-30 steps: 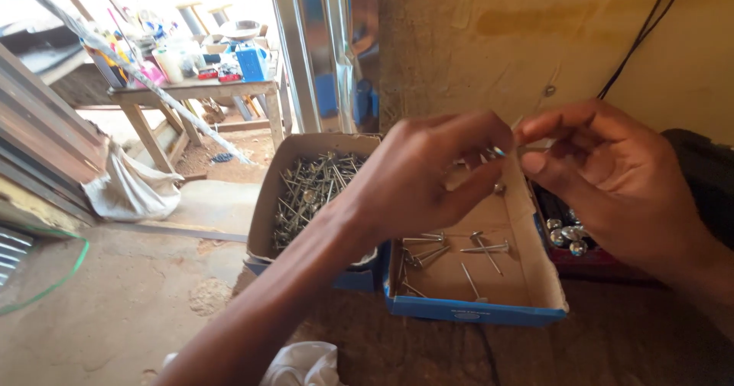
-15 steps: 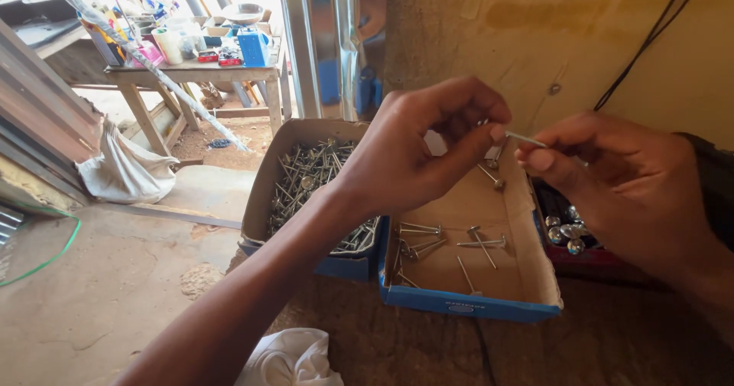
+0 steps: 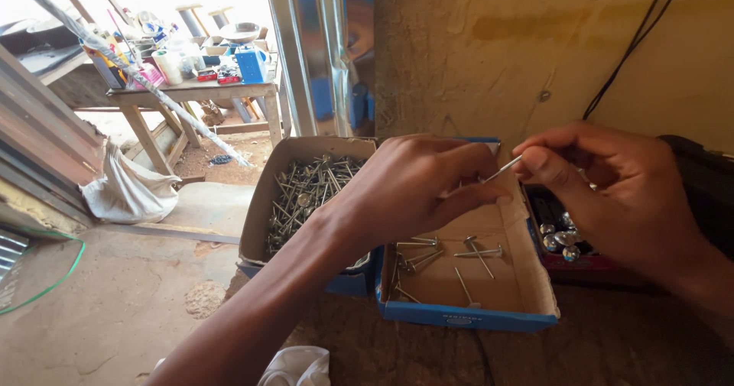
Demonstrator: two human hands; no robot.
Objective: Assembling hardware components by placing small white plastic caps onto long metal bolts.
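A rough brown bench (image 3: pixel 612 355) stood against a mustard wall (image 3: pixel 474 57), open boxes along its far edge. From the head view, the left hand (image 3: pixel 417 191) and right hand (image 3: pixel 604 191) each pinched a thin nail (image 3: pixel 502 169) above the blue-edged box (image 3: pixel 466 313), beside a full box of nails (image 3: pixel 306 191).

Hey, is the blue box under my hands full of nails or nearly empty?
Nearly empty. The blue box shows mostly bare cardboard floor with only a few loose nails, unlike the heaped box to its left.
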